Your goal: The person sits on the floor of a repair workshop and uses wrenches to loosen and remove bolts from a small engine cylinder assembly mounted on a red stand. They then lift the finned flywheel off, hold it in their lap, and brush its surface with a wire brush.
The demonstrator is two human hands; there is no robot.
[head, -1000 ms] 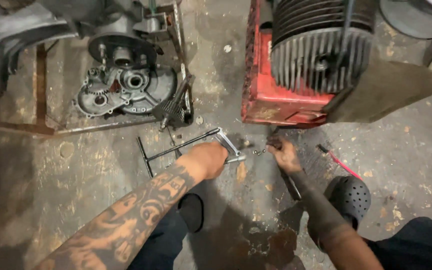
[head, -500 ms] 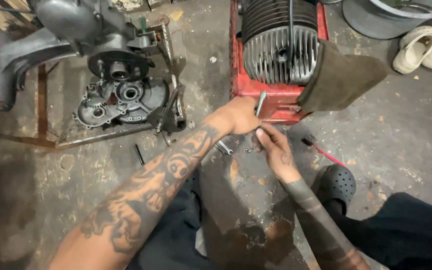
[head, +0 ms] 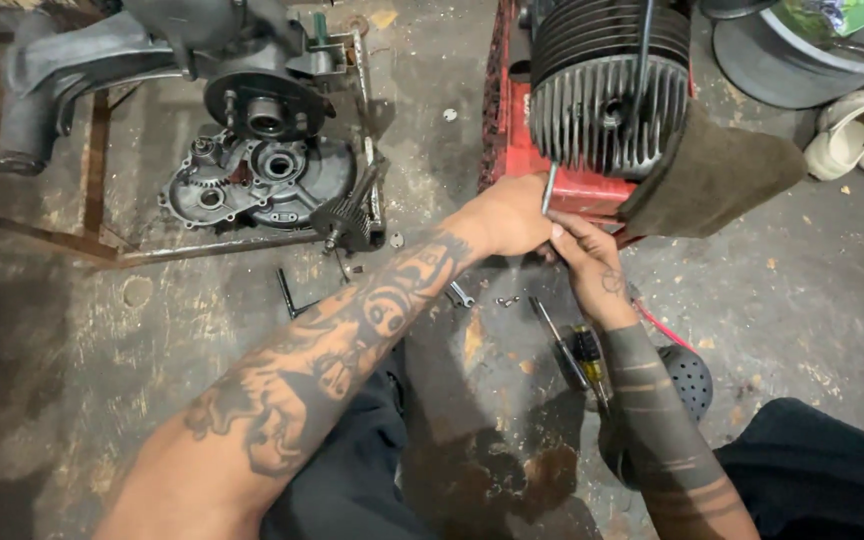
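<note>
The left hand (head: 507,215) is closed around the shaft of a thin metal T-handle wrench (head: 548,190), which half a second ago sat lower and farther from the engine. The right hand (head: 584,262) pinches the same tool from below with its fingertips. Both have risen to the red stand (head: 512,110), so the wrench now stands nearly upright just beneath the finned cylinder head (head: 607,105); the work appears to have shifted there. A screwdriver (head: 577,350) and loose bits lie on the floor (head: 102,400). The open crankcase (head: 252,180) sits well apart to the left.
</note>
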